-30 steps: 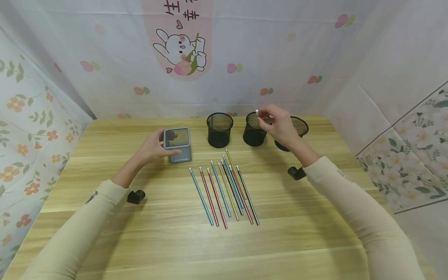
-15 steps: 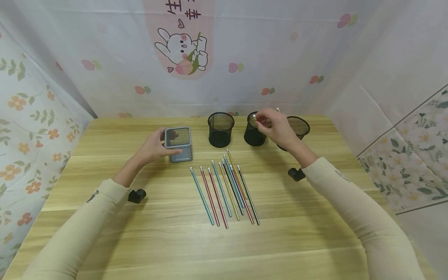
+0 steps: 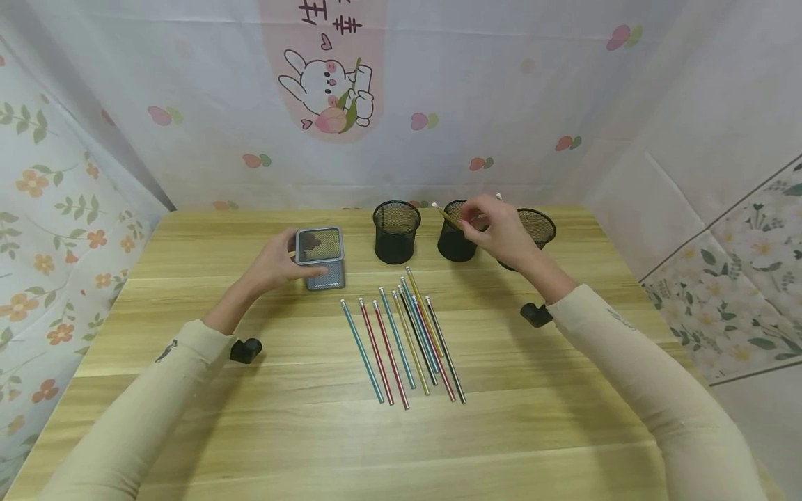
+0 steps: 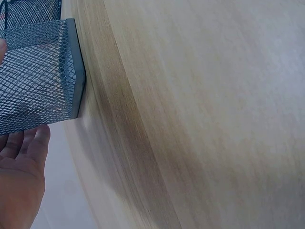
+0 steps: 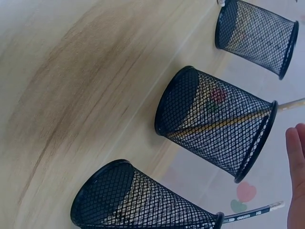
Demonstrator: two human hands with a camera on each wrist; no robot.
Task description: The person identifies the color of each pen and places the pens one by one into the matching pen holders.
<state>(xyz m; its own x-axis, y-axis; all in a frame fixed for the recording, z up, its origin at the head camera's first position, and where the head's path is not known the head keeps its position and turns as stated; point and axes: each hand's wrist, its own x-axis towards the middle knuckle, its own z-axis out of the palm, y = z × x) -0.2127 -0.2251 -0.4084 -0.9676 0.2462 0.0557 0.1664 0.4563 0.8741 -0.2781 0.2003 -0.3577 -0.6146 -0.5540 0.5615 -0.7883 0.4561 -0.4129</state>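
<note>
The right hand point(image 3: 503, 228) covers much of the right cup point(image 5: 157, 202) in the head view, and the right wrist view cuts that cup off below. The same wrist view shows only a strip of this hand, fingers loosely extended beyond the rim of the middle cup point(image 3: 456, 247). The hand looks relaxed, just beside a yellow pencil point(image 3: 447, 217) leaning in that cup; the pencil's top is out of the wrist picture. A dark pencil point(image 5: 248, 214) stands tilted in the right cup, only its eraser end clear of the mesh.

The left hand point(image 3: 273, 264) grips the grey square holder point(image 3: 333, 278) near the table's point(image 3: 313, 431) back left corner, thumb in front; most of its fingers are hidden behind.

Three round black cups, counting the left cup point(image 3: 394, 248), line the table's back edge. Ten pencils point(image 3: 391, 355) lie mid-table, some overlapping, their ends toward the front edge: three teal, three red, two yellow, two black.
</note>
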